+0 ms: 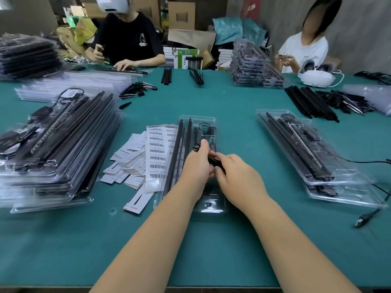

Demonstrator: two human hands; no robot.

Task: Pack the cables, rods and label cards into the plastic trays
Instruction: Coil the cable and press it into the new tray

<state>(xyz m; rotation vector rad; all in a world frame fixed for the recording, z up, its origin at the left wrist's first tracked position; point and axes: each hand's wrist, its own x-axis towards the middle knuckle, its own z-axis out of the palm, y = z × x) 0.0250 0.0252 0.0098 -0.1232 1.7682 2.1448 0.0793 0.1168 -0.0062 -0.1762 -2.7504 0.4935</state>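
**Both hands on the black piece**

Over the clear tray [197, 121] at table centre, left hand [197, 163] and right hand [237, 176] together grip a small black part [213, 160]. Rods [178, 153] lie inside; label cards [135, 157] just left.

No text is legible. The barcode label sheets [157, 152] on the table [232, 98] carry barcodes with print too small to read. The label cards [129, 161] beside them show unreadable print.
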